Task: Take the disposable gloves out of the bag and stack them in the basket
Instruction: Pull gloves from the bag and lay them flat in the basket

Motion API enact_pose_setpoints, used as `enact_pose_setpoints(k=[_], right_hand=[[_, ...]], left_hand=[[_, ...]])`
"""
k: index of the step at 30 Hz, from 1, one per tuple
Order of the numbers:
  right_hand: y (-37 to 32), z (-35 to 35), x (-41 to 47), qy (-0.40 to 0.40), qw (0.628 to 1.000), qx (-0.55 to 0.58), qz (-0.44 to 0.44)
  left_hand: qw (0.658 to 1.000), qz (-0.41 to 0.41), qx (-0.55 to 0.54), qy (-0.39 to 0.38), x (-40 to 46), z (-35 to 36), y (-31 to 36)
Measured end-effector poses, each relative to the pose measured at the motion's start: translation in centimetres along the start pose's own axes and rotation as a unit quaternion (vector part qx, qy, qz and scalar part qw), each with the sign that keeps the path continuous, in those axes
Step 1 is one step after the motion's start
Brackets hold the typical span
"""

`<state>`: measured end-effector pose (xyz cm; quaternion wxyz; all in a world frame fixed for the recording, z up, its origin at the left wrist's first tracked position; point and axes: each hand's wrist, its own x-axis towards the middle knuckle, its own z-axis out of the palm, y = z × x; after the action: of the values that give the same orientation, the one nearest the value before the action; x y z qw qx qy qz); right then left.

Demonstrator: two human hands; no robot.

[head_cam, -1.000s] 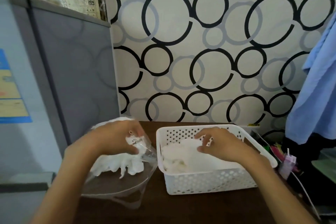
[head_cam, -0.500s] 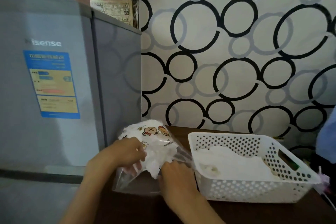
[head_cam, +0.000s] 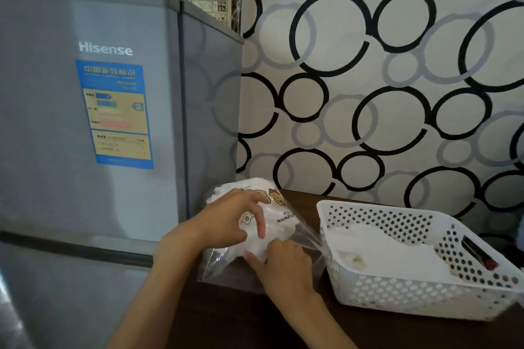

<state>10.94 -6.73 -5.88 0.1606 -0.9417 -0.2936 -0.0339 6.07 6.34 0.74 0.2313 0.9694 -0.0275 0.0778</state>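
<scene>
Two hands on the bag (head_cam: 272, 215).
Left hand (head_cam: 226, 221) grips its top; right hand (head_cam: 283, 263) pinches gloves (head_cam: 263, 244) at the mouth, basket (head_cam: 425, 300) just right.

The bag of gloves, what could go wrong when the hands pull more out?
The bag is thin, clear plastic and both hands grip it, the left hand on top, the right hand at its mouth, so it might tear. Loose gloves could also miss the basket and land on the table.
</scene>
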Motion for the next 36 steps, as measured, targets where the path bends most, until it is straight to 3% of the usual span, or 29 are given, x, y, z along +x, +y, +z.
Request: enact_pose_setpoints(k=[3,8,12,20,26,29,33,36], right_hand=[[-0.5,0.0,0.4,-0.006,0.999,-0.035,0.005],[0.1,-1.0,-1.0,0.013,0.996,-0.048,-0.069],[1.0,-3.9,-3.1,-0.042,0.992,-0.044,-0.114],[2.2,-9.5,-3.5,-0.003,0.988,0.079,-0.132],[2.3,-9.6,-2.6,-0.034,0.93,0.348,-0.111],[1.9,-9.0,-2.3,0.039,0.911,0.4,-0.092],[1.8,-9.2,-2.3,0.099,0.878,0.461,-0.089],[2.1,-10.0,-2.5,0.088,0.859,0.501,-0.056]], left_hand=[[0.999,-0.021,-0.009,-0.03,0.1,0.1,-0.1],[0.995,-0.045,0.046,-0.077,0.0,0.3,-0.2],[0.983,-0.051,0.12,-0.128,0.1,0.0,0.0],[0.984,-0.08,0.06,-0.147,-0.3,-0.2,-0.4],[0.989,-0.074,0.053,-0.116,-0.6,-0.4,1.0],[0.996,-0.02,0.035,-0.081,-0.6,-0.6,1.8],[0.996,0.046,-0.018,0.077,-0.4,-0.6,2.7],[0.997,0.017,-0.027,0.072,-0.6,-1.0,2.3]])
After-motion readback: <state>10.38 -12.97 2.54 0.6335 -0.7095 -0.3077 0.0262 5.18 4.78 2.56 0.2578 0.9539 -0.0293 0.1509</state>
